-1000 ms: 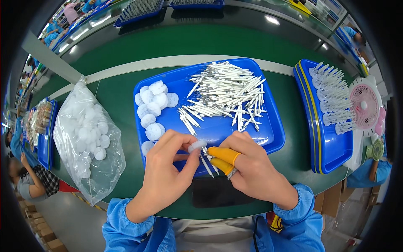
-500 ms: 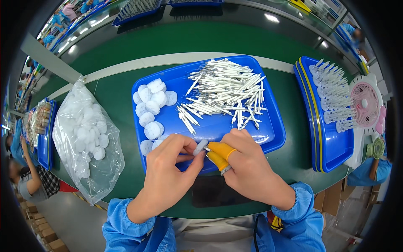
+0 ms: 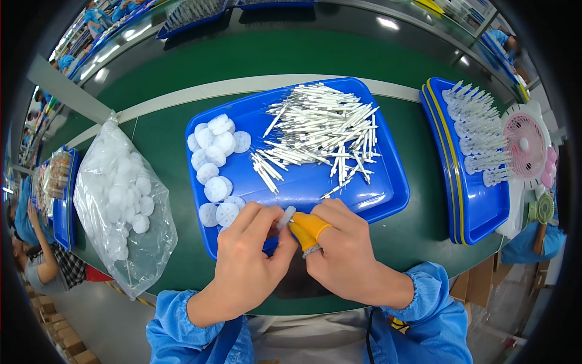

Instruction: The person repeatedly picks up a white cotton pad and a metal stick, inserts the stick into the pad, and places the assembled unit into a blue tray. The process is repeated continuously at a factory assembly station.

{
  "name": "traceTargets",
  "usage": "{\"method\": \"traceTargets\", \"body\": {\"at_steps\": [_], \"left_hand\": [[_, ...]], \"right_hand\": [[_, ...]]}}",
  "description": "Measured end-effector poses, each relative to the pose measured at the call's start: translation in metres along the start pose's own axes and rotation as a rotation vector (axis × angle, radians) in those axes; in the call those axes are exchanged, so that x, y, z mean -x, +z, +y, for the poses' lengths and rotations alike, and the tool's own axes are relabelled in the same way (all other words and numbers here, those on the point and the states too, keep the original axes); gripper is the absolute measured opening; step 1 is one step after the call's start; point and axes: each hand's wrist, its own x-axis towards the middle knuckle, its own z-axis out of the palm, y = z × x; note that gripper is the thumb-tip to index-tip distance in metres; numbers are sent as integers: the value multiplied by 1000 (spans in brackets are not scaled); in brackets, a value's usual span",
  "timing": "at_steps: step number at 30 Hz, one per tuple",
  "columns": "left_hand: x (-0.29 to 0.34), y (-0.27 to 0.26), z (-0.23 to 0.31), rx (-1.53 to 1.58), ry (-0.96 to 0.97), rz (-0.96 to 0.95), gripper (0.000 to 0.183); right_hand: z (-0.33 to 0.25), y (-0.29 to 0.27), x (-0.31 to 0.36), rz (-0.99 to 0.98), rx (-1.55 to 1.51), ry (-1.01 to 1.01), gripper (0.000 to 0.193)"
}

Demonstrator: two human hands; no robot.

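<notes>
My left hand (image 3: pixel 245 255) pinches a small whitish plastic disc (image 3: pixel 286 217) between thumb and fingers, tilted nearly edge-on. Against its right side press the closed fingertips of my right hand (image 3: pixel 348 258), which wears yellow finger covers (image 3: pixel 310 228). A small tip shows where they meet the disc; what it belongs to is hidden. Both hands are over the near edge of a blue tray (image 3: pixel 297 193). Inside the tray, more round whitish discs (image 3: pixel 223 143) lie along the left, and a heap of thin white sticks with dark wire-like ends (image 3: pixel 330 130) fills the far right.
Left of the tray lies a clear plastic bag (image 3: pixel 159 242) of similar discs. Stacked blue trays (image 3: pixel 485 212) at the right hold rows of assembled pieces (image 3: pixel 476 130), beside a pink and white fan (image 3: pixel 524 139). A metal post (image 3: pixel 76 91) rises far left. Other people work beyond.
My hands have shifted slightly left and toward me, staying together. The disc has turned more edge-on. One stick at the heap's near side now lies at a different slant.
</notes>
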Motion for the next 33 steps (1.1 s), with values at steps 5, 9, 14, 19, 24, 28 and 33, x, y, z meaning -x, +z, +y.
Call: {"method": "traceTargets", "body": {"at_steps": [5,9,14,19,24,28,33], "left_hand": [[-6,-2,2,87,-83,-5,16],[-13,-10,-4,2,-114,126,15],[-17,-15,-4,70,-137,73,14],[-18,-17,-6,150,-189,-2,12],[-18,-18,-5,175,-253,-7,12],[-17,-16,-5,225,-263,-35,13],[-17,-13,-5,217,-187,-38,14]], "right_hand": [[8,-6,-5,-43,-1,2,34],[16,-35,-16,-71,213,-10,24],[33,-46,-18,-152,541,-34,8],[32,-40,-22,-208,425,-90,11],[19,-47,-25,-137,251,-26,25],[16,-44,-22,-146,141,62,36],[8,-41,-13,-276,31,-62,42]]}}
